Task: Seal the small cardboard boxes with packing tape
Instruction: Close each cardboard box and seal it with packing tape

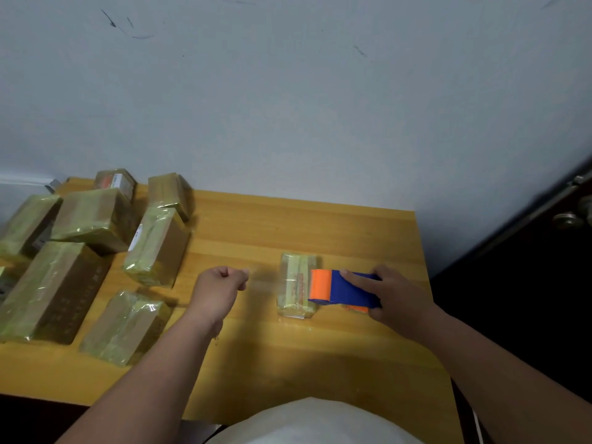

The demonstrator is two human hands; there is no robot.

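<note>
Glossy taped small box [296, 285], blue-orange tape dispenser [342, 289] on it, right hand [395, 294] gripping

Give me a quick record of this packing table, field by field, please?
surface: wooden table
right hand: grips blue-and-orange tape dispenser, its front end over the small box
left hand: fist, off the box; whether it pinches tape is blurred
taped boxes: pile on the left

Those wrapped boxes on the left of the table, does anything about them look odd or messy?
Somewhat. The taped boxes are heaped at mixed angles, some leaning on each other, with wrinkled tape. One box lies apart under the tape dispenser, which the right hand holds.
</note>
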